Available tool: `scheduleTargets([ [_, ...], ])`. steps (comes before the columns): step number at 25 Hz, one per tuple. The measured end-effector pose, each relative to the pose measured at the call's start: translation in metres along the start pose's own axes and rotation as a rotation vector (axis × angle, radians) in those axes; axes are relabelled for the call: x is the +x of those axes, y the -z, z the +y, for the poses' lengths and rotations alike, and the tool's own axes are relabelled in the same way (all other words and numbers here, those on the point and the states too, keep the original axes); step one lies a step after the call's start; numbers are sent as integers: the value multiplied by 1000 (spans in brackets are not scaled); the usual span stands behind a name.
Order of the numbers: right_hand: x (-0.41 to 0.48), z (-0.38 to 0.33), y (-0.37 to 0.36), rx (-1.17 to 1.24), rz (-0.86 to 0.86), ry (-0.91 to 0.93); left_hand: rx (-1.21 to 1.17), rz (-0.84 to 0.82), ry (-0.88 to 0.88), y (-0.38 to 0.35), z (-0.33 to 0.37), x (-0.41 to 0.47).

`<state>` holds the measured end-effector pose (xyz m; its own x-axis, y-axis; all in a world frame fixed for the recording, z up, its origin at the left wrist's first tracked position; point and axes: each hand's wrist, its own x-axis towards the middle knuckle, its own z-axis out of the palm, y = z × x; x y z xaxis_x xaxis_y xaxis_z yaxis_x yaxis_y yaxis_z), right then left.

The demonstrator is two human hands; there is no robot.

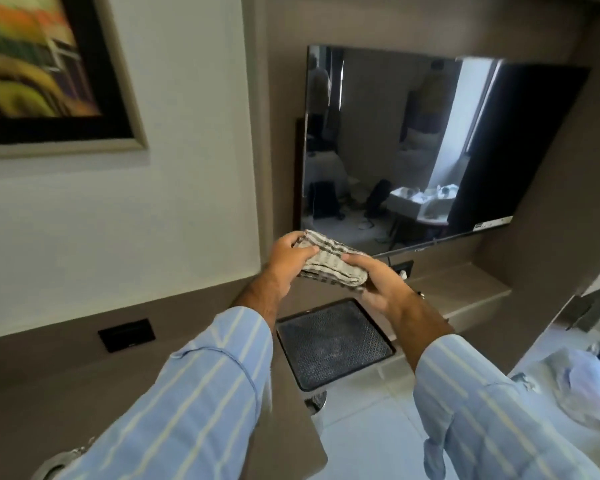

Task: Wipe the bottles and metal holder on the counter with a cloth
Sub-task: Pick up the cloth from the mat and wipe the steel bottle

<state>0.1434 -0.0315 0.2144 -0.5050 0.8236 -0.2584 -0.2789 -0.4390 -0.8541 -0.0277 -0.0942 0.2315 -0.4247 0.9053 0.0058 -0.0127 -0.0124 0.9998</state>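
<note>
I hold the folded cloth up with both hands: left hand grips its left end, right hand cups it underneath, before the TV.

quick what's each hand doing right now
Left hand: closed on one end of the folded striped cloth.
Right hand: closed on the cloth's other end.

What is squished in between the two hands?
In the head view, a folded striped cloth lies between the left hand and the right hand. Both hands grip it, in front of the dark TV screen.
</note>
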Motion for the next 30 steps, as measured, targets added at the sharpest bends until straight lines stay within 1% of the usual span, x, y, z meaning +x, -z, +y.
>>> scheduleTargets([
  [2, -10, -6, -38, 34, -70, 73, -321, 34, -16, 24, 24, -18],
  [3, -16, -6, -60, 66, -76, 104, -499, 24, -14, 35, 33, -28],
  [4, -23, -5, -82, 90, -81, 126, -624, 18, -7, 46, 37, -37],
  [5, -27, -1, -104, 108, -97, 145, -674, 18, -2, 57, 38, -45],
  [7, -33, 13, -140, 114, -159, 121, -645, 56, -5, 76, 36, -58],
  [9, -34, 35, -161, -1, -178, 38, -648, 158, -43, 100, 31, -62],
  [10, -31, 48, -166, -173, -143, 22, -657, 232, -61, 116, 25, -63],
  [11, -27, 62, -165, -414, -108, 37, -662, 309, -82, 132, 15, -64],
  [13, -16, 92, -156, -936, -71, 136, -610, 440, -111, 163, -15, -72],
  [14, -14, 105, -152, -1153, -88, 182, -553, 493, -89, 172, -34, -79],
  [15, -8, 120, -148, -1312, -137, 199, -501, 540, -46, 182, -60, -84],
  [17, 3, 145, -140, -1459, -196, 210, -377, 594, 39, 187, -117, -95],
  [18, 6, 155, -138, -1466, -182, 231, -326, 604, 66, 183, -139, -103],
  [20, 12, 168, -135, -1402, -130, 297, -253, 605, 102, 163, -164, -118],
  [24, 10, 174, -138, -1351, -83, 432, -288, 551, 101, 92, -191, -133],
  [26, 11, 175, -138, -1342, -94, 445, -243, 606, 156, 68, -220, -140],
  [27, 12, 177, -138, -1333, -91, 436, -211, 625, 149, 66, -232, -140],
  [28, 14, 178, -137, -1326, -84, 431, -218, 633, 180, 69, -239, -137],
  [30, 14, 179, -136, -1316, -68, 435, -356, 626, 180, 82, -232, -123],
])
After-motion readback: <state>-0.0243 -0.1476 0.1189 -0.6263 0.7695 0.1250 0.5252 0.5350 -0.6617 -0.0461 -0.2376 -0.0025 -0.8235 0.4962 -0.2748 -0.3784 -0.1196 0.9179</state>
